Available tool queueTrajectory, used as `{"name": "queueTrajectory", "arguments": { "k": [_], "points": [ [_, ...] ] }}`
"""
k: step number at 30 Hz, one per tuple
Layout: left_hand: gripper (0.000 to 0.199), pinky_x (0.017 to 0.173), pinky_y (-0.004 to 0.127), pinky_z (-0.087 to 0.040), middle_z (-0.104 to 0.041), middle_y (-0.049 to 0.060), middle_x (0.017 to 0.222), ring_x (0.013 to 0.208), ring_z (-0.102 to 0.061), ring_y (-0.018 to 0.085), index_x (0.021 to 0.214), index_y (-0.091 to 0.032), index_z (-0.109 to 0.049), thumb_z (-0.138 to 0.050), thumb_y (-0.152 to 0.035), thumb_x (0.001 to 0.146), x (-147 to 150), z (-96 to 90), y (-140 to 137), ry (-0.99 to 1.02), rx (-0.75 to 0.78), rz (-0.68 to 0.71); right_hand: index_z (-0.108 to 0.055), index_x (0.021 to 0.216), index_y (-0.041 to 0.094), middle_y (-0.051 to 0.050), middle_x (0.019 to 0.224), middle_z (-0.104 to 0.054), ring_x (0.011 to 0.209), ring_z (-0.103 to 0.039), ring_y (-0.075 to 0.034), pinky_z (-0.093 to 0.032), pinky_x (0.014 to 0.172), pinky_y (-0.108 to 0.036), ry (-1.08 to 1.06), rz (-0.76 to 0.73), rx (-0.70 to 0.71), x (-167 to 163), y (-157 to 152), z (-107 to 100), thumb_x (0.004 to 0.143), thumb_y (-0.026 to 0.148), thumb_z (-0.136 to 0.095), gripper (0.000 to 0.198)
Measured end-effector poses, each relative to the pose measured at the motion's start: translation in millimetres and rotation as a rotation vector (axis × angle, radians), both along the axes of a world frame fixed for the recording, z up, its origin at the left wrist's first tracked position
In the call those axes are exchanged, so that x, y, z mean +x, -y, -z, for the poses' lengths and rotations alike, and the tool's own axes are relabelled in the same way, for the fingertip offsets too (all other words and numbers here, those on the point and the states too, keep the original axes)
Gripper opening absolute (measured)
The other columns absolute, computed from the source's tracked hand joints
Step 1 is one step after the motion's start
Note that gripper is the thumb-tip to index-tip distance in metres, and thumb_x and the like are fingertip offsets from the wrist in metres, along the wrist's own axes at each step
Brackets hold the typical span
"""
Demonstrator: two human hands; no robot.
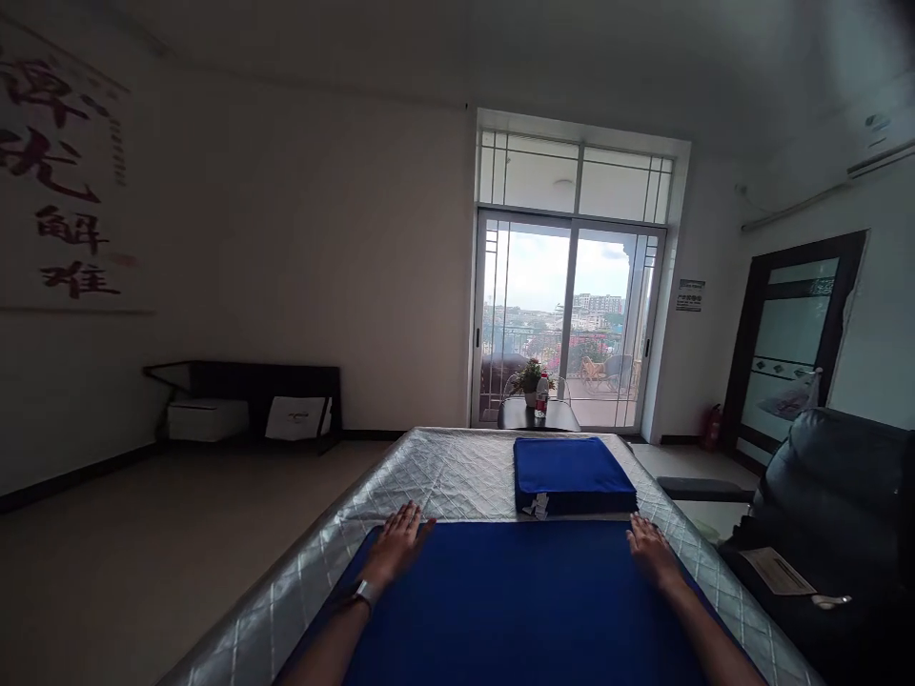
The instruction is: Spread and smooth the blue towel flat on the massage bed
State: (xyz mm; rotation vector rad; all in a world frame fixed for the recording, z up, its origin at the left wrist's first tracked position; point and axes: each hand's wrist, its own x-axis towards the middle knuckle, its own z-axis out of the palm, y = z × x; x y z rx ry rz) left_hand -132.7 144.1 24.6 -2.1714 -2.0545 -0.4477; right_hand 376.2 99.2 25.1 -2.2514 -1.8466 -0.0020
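Note:
A large blue cloth [515, 600] lies spread flat over the near part of a bed-like surface with a silvery quilted cover [443, 472]. At the cloth's far left corner rests my left hand [401, 543], palm down with fingers stretched out. My right hand [650, 545] lies on the far right corner, its fingers also extended and flat. Just beyond the cloth's far edge sits a folded blue stack [572, 467], with small white tags [539, 505] at its front. The near end of the cloth runs out of the frame.
A black leather chair [836, 495] stands close on the right, with a card [778, 572] on it. Behind the bed, a small table [507, 414] holds a potted plant [530, 376] and a bottle [541, 395]. A dark low bench [250, 381] is against the left wall.

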Motion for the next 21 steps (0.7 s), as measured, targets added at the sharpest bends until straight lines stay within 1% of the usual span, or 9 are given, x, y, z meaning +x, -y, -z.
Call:
{"name": "queueTrajectory", "arguments": {
  "k": [2,4,7,9,10,13,16,21],
  "points": [
    [0.064,0.118,0.044,-0.028,-0.042,0.013,0.154,0.144,-0.033,0.028,0.141,-0.013,-0.051,-0.026,-0.054,0.099,37,0.5,5,-0.008,-0.026,0.090,-0.034,0.151,0.010,-0.008,0.158,-0.031,0.148,-0.021,-0.019,-0.015,0.121,-0.039,-0.020,-0.104,0.021,-30,2,-1,0.094,0.032,-0.023,0.062],
    [0.060,0.117,0.040,-0.031,-0.044,0.013,0.152,0.142,-0.038,0.026,0.139,-0.015,-0.055,-0.030,-0.052,0.099,78,3.7,12,-0.016,-0.044,0.212,-0.036,0.151,0.014,-0.005,0.158,-0.033,0.147,-0.023,-0.017,-0.016,0.121,-0.037,-0.044,-0.222,0.035,-68,4,-1,0.095,0.033,-0.025,0.060],
    [0.053,0.117,0.038,-0.033,-0.047,0.010,0.151,0.141,-0.040,0.023,0.140,-0.019,-0.053,-0.030,-0.045,0.100,138,10.5,21,-0.016,-0.032,0.373,-0.037,0.151,0.016,-0.003,0.157,-0.034,0.147,-0.025,-0.016,-0.018,0.120,-0.033,-0.072,-0.381,0.042,-125,4,1,0.096,0.035,-0.028,0.059],
    [0.050,0.117,0.040,-0.032,-0.047,0.010,0.151,0.142,-0.038,0.022,0.143,-0.020,-0.050,-0.028,-0.039,0.102,167,15.5,25,-0.017,-0.009,0.449,-0.037,0.151,0.015,-0.004,0.157,-0.033,0.146,-0.025,-0.016,-0.019,0.120,-0.032,-0.081,-0.450,0.041,-154,3,2,0.096,0.033,-0.028,0.059],
    [0.050,0.118,0.041,-0.032,-0.047,0.010,0.151,0.143,-0.037,0.021,0.143,-0.019,-0.049,-0.026,-0.035,0.102,177,18.2,26,-0.017,0.002,0.475,-0.036,0.151,0.014,-0.004,0.157,-0.033,0.147,-0.025,-0.016,-0.018,0.120,-0.032,-0.083,-0.473,0.040,-164,2,3,0.095,0.031,-0.027,0.058],
    [0.051,0.118,0.047,-0.031,-0.047,0.011,0.151,0.144,-0.035,0.023,0.147,-0.020,-0.044,-0.023,-0.031,0.102,189,27.8,25,-0.014,0.028,0.495,-0.035,0.151,0.013,-0.007,0.158,-0.032,0.147,-0.025,-0.016,-0.019,0.120,-0.035,-0.084,-0.501,0.026,-175,-3,8,0.095,0.025,-0.024,0.058],
    [0.054,0.117,0.053,-0.030,-0.046,0.013,0.152,0.145,-0.033,0.026,0.151,-0.020,-0.037,-0.020,-0.037,0.103,188,38.5,20,0.001,0.034,0.470,-0.032,0.152,0.012,-0.009,0.158,-0.029,0.147,-0.024,-0.019,-0.018,0.120,-0.039,-0.075,-0.508,0.000,-173,-8,15,0.096,0.027,-0.024,0.058],
    [0.060,0.120,0.048,-0.026,-0.039,0.013,0.156,0.147,-0.027,0.025,0.153,-0.016,-0.032,-0.018,-0.046,0.103,186,50.2,12,0.021,0.018,0.420,-0.026,0.154,0.011,-0.008,0.161,-0.020,0.149,-0.016,-0.020,-0.009,0.121,-0.038,-0.064,-0.532,-0.023,-170,-13,22,0.097,0.028,-0.022,0.059]
  ]
}}
